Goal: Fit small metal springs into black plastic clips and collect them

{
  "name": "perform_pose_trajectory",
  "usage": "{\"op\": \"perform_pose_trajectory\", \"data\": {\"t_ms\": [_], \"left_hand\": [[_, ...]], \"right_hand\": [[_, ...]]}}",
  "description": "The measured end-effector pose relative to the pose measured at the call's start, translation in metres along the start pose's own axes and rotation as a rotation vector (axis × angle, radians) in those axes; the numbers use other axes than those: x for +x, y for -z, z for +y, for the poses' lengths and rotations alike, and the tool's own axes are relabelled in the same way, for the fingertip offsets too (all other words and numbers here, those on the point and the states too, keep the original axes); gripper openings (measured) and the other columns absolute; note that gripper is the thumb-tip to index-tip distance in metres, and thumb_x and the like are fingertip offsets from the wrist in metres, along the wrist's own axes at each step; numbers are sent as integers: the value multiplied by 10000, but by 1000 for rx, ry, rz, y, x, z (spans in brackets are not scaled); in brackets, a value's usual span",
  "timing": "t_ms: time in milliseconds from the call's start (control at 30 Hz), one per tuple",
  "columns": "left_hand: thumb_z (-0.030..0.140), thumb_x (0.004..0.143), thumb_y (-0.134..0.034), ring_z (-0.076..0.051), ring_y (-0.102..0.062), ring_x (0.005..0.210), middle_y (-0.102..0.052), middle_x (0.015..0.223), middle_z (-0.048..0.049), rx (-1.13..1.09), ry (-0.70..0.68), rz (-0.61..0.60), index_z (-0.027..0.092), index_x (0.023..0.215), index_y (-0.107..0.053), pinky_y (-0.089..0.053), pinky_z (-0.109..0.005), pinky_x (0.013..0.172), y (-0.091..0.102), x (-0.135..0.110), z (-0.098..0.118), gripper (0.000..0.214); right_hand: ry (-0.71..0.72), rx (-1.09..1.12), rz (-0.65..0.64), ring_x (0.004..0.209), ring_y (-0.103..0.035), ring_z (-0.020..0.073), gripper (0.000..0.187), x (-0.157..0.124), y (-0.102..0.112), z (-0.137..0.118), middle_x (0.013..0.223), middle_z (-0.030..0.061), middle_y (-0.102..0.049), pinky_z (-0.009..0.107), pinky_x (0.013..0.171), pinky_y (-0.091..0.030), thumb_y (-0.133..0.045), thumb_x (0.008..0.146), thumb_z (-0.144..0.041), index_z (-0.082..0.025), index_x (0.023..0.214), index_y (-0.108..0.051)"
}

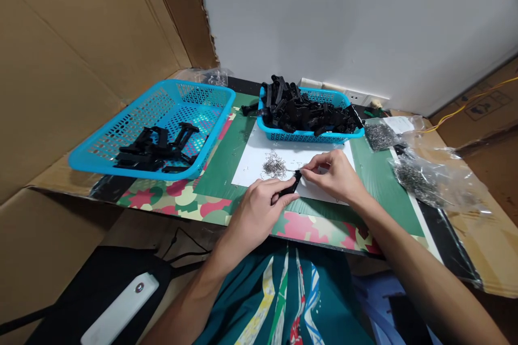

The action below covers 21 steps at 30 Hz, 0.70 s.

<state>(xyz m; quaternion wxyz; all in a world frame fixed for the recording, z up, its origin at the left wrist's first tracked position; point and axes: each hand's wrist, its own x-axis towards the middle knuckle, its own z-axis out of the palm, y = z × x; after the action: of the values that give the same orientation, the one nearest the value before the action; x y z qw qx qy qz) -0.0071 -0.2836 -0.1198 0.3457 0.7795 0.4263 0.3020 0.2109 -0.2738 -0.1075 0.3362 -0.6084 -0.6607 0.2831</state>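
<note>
Evidently, the green mat [218, 164] forms the main work surface as I view it remotely through the head camera. The larger blue basket [84, 160] stands at the left and holds a few black pieces [149, 145] low in one end. The smaller blue basket [307, 137] stands at the back, heaped above its rim with similar pieces; I judge this position keeps them within reach of both hands. A white sheet [246, 164] lies on the mat, partly beneath that basket, probably as a contrasting ground for small items. Clear bags [418, 178] of fine metal pieces rest at the right, apart from the hands.

The left hand [263, 199] grips one black part [288, 190] over the sheet's near edge, apparently to steady it. The right hand [334, 175] brings thumb and finger to the part's far end; I cannot tell whether they close on the part or on something smaller. A pile of tiny metal pieces [274, 166] lies just beside, presumably for short reaches.
</note>
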Motion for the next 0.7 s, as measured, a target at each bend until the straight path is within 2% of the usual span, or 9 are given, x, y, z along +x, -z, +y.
{"op": "perform_pose_trajectory", "data": {"t_ms": [233, 400, 700], "left_hand": [[234, 936, -787, -209, -749, 916, -834, 1078, -47, 16, -29, -21, 203, 1274, -778, -590, -331, 868, 0, 0, -1, 340], [265, 950, -775, -210, -738, 908, -831, 1028, -21, 23, -45, -23, 245, 1288, -771, -563, -321, 828, 0, -1, -3, 338], [291, 969, -756, -211, -728, 957, -826, 1118, -4, 9, -64, -15, 293, 1287, -772, -535, -319, 853, -1, -3, -4, 318]], "right_hand": [[20, -64, -5, 591, -564, 146, 139, -3, 1, -5, 624, 27, -693, 284, 580, -399, -693, 769, -219, -150, 665, -754], [38, -79, 18, 540, -513, 118, 151, -3, -2, -6, 568, 0, -640, 263, 539, -355, -675, 781, -204, -148, 660, -746], [83, -100, 44, 534, -529, 122, 183, -6, -6, -7, 617, 28, -720, 269, 571, -379, -654, 811, -216, -144, 683, -763]]}}
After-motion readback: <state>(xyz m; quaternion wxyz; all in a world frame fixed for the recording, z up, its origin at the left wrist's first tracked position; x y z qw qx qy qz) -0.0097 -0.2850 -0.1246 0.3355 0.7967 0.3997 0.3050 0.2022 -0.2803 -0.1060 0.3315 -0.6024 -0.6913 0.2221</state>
